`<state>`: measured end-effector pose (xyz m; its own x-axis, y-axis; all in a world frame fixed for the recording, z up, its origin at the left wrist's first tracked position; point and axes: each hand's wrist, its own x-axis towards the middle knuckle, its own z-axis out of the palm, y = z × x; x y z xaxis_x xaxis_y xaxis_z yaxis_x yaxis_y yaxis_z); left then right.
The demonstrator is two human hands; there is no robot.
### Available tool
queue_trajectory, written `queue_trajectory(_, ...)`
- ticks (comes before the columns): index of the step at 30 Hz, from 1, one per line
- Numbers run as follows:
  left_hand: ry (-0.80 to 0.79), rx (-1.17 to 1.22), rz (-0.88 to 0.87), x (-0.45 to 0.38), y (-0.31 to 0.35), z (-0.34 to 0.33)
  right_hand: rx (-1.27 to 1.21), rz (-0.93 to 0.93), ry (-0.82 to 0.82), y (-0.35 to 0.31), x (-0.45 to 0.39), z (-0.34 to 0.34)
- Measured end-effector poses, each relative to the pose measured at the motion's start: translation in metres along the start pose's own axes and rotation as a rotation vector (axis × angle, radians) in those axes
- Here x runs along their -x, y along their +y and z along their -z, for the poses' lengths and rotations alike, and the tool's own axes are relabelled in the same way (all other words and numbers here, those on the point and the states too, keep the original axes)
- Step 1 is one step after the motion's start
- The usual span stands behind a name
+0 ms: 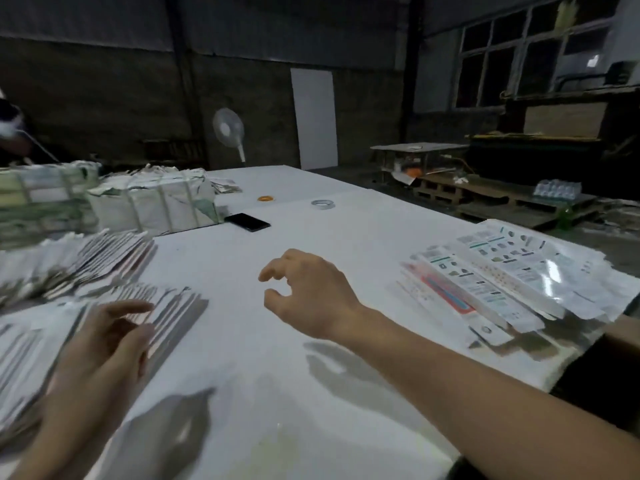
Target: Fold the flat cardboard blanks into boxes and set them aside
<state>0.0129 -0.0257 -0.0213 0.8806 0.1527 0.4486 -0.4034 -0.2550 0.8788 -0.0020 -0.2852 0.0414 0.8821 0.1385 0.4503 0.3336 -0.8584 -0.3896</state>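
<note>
Left hand [104, 344] and right hand [304, 292] hover over the table [277, 393], fingers loosely spread, holding nothing. Flat blanks [491, 289] lie fanned at the right edge; probably light, stiff, glossy-slick. Pinch one by its long edge.

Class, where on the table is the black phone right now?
In the head view, the black phone lies flat on the white table, left of centre, beside the strapped bundle.

I observed a dim hall: dark walls [104, 81], a white panel [313, 119] leaning against one, gridded windows [519, 53] at right, a pedestal fan [228, 128], wooden pallets [485, 199].
</note>
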Motion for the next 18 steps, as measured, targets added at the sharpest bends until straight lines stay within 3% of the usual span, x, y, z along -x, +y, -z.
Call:
queue_trajectory(3, 0.079, -0.109, -0.109, 0.012, 0.027, 0.001, -0.161, 0.077, -0.040, -0.047, -0.011, -0.036)
queue_trajectory(8, 0.293, -0.652, -0.372, 0.013, 0.041, 0.018, -0.413, 0.189, 0.082, -0.095, -0.026, -0.083)
queue_trajectory(10, 0.348, -0.743, -0.514, 0.014, 0.046, 0.022, -0.476, 0.188, 0.115, -0.091, -0.025, -0.100)
queue_trajectory(12, 0.260, -0.894, -0.379, 0.009, 0.044, 0.028, -0.507, 0.164, 0.141, -0.081, -0.020, -0.114)
queue_trajectory(15, -0.073, -1.222, 0.148, 0.003, 0.031, 0.042, -0.549, 0.141, 0.145, -0.076, -0.020, -0.125)
queue_trajectory(16, -0.156, -1.217, 0.225, 0.003, 0.025, 0.043, -0.569, 0.143, 0.149, -0.077, -0.022, -0.126)
queue_trajectory(18, -0.194, -1.177, 0.200, 0.006, 0.017, 0.042, -0.596, 0.150, 0.141, -0.079, -0.021, -0.127)
